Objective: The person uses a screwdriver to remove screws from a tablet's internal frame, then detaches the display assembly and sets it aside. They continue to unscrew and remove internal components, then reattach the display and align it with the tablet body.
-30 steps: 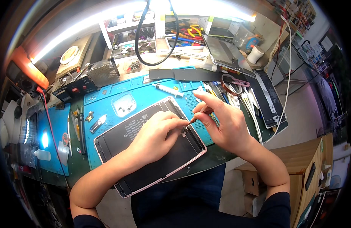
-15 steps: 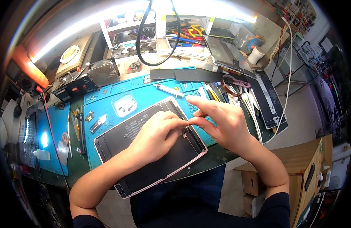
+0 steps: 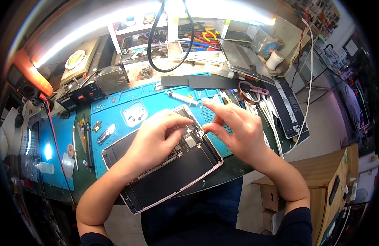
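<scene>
An opened tablet [image 3: 169, 176] with a pale pink rim lies tilted at the bench's front edge, its dark battery area and circuit board [image 3: 189, 141] bare. My left hand [image 3: 150, 141] hovers over the board, fingers curved and thumb apart from the index, with nothing seen in it. At the tablet's upper right edge is my right hand [image 3: 238, 127]. Its index finger stretches out, apart from the thumb, whose tip is by small connectors at that edge. The other fingers curl inward and are partly hidden; no held thing is visible.
A blue work mat [image 3: 111, 123] lies underneath, bearing a clear tray of small parts [image 3: 134, 113], a syringe [image 3: 181, 98] and a utility blade [image 3: 106, 133]. Pens and tools [image 3: 234, 98] crowd the right. A black cable loop [image 3: 150, 45] hangs above; an orange multimeter [image 3: 31, 74] stands left.
My left hand has drawn back to the left and its fingers have spread from a pinch, uncovering the circuit board. My right hand has shifted slightly up, its thumb leaving the left fingertips.
</scene>
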`<state>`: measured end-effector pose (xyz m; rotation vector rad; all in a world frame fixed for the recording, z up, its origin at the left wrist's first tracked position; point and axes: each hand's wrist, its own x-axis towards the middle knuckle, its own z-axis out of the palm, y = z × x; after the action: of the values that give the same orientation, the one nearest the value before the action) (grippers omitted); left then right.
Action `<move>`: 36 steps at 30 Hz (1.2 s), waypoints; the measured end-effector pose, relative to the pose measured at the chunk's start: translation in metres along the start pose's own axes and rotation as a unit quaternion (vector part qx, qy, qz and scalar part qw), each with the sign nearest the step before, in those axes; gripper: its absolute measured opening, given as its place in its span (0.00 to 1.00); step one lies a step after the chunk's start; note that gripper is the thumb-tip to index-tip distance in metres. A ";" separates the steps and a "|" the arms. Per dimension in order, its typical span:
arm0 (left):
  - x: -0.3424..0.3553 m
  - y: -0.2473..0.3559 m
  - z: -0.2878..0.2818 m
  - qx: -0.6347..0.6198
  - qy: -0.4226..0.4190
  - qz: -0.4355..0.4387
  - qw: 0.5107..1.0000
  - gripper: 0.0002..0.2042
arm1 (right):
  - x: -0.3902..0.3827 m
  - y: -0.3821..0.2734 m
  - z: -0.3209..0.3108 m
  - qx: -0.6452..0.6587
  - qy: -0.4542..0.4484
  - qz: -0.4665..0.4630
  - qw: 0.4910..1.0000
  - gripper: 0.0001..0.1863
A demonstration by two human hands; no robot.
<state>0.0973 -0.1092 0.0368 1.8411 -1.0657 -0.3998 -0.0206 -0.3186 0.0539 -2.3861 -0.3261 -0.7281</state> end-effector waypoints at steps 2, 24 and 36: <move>0.001 -0.003 -0.007 0.000 0.026 0.012 1.000 0.11 | 0.002 -0.001 0.002 0.041 0.005 0.016 0.999 0.27; -0.010 -0.010 -0.009 0.168 -0.065 0.116 0.977 0.16 | 0.000 -0.005 0.004 0.044 -0.007 0.020 0.999 0.30; 0.018 -0.017 0.003 0.279 -0.048 0.260 0.923 0.12 | -0.020 0.007 0.001 0.148 0.084 0.091 0.981 0.37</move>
<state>0.1142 -0.1224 0.0242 1.9198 -1.8146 0.1564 -0.0337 -0.3241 0.0385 -2.0287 -0.1308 -0.7333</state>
